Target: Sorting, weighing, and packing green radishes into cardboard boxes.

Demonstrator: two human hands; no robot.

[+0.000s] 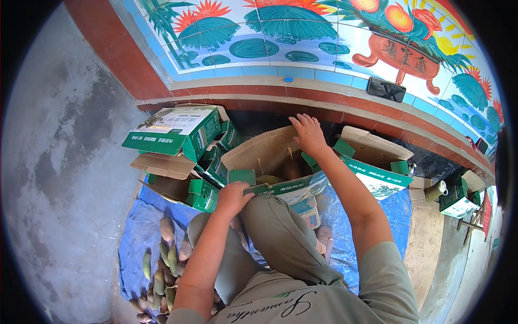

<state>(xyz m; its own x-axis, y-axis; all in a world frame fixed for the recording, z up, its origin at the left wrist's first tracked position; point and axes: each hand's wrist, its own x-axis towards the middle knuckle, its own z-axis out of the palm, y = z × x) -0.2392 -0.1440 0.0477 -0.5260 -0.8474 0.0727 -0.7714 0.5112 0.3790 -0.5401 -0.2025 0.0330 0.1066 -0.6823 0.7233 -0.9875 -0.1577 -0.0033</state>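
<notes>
An open green-and-white cardboard box (253,153) stands in front of my knees, its tan inside facing up and a few long root vegetables (292,169) partly visible within. My left hand (232,198) is closed over the box's near left rim. Over the far right side of the box reaches my right hand (309,133), fingers stretched out and spread, next to the raised far flap; whether it touches the cardboard I cannot tell. Beneath the box, part of a scale with a keypad (311,219) shows; the box hides the rest.
More green-and-white boxes stand at the left (175,127) and right (377,156). Long green and brownish root vegetables (162,270) lie piled on a blue tarp (135,221) at lower left. A phone (386,89) leans on the ledge below the painted tile wall. A twine spool (436,190) sits far right.
</notes>
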